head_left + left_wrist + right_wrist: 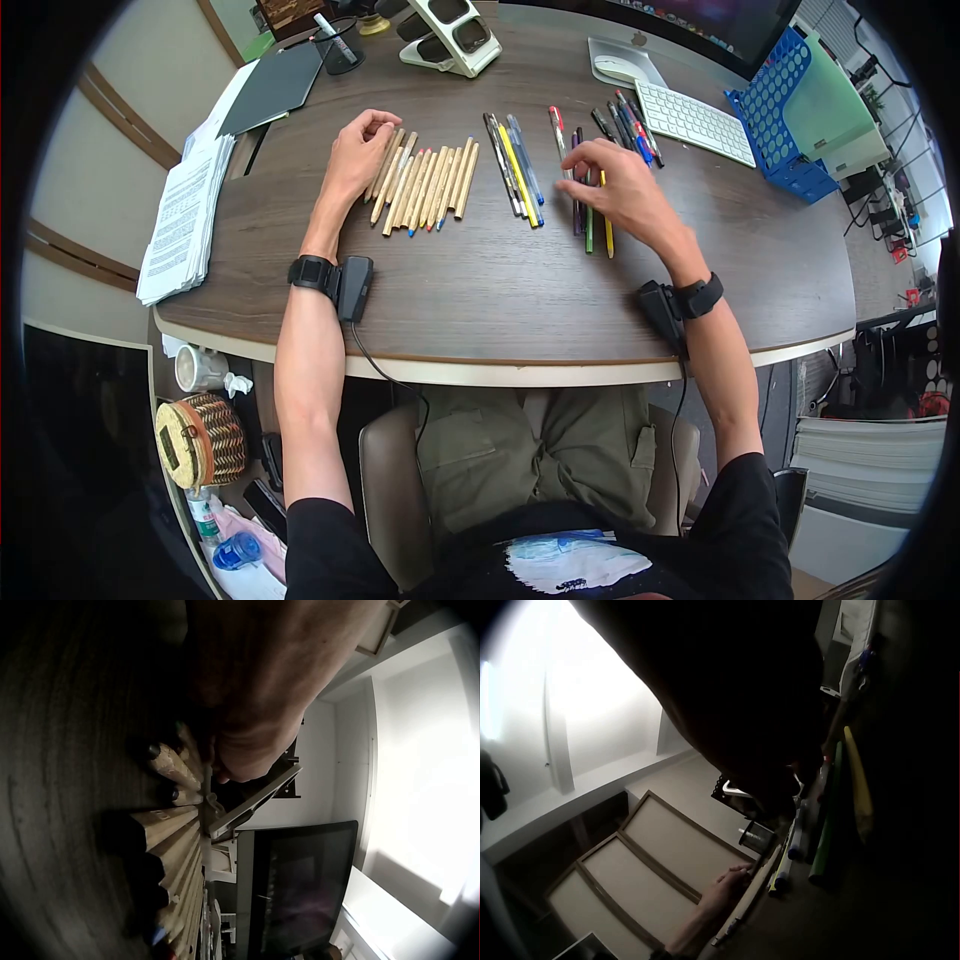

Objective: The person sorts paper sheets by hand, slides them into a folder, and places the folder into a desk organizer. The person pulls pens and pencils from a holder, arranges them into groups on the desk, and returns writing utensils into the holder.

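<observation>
A row of natural-wood pencils lies on the desk, some with coloured ends. My left hand is at the row's left end, its bent fingers by the tops of the leftmost pencils; in the left wrist view the hand partly hides the pencil ends. My right hand hovers over a loose group with a green pencil, a yellow pencil and dark pencils, thumb and forefinger apart. The hand covers part of this group. Left of it lies a red-capped pen.
Between the groups lie several pens with a yellow one. More pens lie beside the keyboard. A blue basket stands at right, a paper stack at left. Behind are a pen cup and a white holder.
</observation>
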Action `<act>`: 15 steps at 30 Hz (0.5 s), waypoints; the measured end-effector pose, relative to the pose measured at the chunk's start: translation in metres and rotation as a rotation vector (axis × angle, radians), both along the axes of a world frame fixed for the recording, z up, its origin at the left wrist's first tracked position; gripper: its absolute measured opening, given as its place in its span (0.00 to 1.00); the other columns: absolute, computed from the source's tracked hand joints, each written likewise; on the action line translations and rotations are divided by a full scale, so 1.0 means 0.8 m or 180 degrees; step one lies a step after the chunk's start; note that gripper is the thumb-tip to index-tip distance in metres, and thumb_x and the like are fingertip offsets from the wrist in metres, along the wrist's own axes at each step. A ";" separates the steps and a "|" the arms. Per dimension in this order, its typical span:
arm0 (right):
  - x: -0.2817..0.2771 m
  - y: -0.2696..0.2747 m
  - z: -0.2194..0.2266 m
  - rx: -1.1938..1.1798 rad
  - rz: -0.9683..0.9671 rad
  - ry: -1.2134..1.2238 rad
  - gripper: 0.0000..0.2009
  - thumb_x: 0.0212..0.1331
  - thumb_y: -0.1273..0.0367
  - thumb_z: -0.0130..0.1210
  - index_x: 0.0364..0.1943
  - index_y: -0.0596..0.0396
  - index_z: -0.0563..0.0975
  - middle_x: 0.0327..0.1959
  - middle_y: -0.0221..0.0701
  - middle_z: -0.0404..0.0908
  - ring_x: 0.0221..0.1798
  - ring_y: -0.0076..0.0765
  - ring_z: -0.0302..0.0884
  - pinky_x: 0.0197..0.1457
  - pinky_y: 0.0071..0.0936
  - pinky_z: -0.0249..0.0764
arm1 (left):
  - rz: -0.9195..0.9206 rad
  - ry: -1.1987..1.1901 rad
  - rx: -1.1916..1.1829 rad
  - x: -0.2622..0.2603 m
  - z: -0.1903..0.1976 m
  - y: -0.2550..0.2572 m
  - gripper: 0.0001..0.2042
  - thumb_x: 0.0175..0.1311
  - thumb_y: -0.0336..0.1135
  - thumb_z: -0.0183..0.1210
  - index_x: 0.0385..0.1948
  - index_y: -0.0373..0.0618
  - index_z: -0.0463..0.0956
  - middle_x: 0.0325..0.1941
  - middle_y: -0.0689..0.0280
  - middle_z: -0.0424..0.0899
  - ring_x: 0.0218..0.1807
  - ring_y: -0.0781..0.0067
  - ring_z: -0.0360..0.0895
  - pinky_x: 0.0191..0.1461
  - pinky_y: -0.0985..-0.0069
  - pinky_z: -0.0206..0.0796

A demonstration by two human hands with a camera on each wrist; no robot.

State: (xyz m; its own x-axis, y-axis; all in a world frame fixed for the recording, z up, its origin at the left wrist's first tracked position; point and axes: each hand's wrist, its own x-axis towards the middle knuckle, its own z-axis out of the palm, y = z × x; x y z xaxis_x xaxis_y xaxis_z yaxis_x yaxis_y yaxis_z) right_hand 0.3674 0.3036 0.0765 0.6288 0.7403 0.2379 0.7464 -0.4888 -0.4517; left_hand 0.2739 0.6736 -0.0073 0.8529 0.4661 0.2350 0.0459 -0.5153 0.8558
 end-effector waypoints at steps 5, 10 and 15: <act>0.000 0.016 -0.010 -0.0358 0.0061 -0.0406 0.14 0.65 0.65 0.68 0.48 0.59 0.83 0.41 0.40 0.83 0.45 0.46 0.84 0.54 0.43 0.81 | 0.0016 -0.0015 0.0013 -0.001 0.002 -0.002 0.12 0.79 0.38 0.57 0.52 0.43 0.84 0.40 0.70 0.86 0.44 0.80 0.78 0.54 0.75 0.71; 0.001 0.024 -0.012 -0.0468 -0.0039 -0.0498 0.12 0.62 0.70 0.64 0.48 0.59 0.82 0.40 0.43 0.84 0.45 0.51 0.85 0.55 0.46 0.80 | 0.0041 -0.0018 0.0044 -0.001 0.002 -0.002 0.12 0.78 0.38 0.57 0.52 0.43 0.84 0.39 0.70 0.85 0.43 0.80 0.78 0.53 0.75 0.71; 0.004 0.030 -0.014 -0.0482 -0.0161 -0.0596 0.11 0.57 0.72 0.64 0.44 0.59 0.81 0.38 0.45 0.85 0.45 0.53 0.85 0.54 0.47 0.79 | 0.0030 -0.0064 0.0000 0.000 0.001 -0.002 0.11 0.78 0.37 0.57 0.51 0.43 0.85 0.38 0.71 0.85 0.43 0.80 0.78 0.52 0.75 0.71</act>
State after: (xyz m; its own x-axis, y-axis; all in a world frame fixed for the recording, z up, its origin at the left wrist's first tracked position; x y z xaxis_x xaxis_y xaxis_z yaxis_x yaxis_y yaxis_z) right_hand 0.3704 0.3276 0.0649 0.6213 0.7450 0.2426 0.7830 -0.5792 -0.2266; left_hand 0.2739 0.6717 -0.0062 0.8435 0.4742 0.2521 0.0336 -0.5150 0.8565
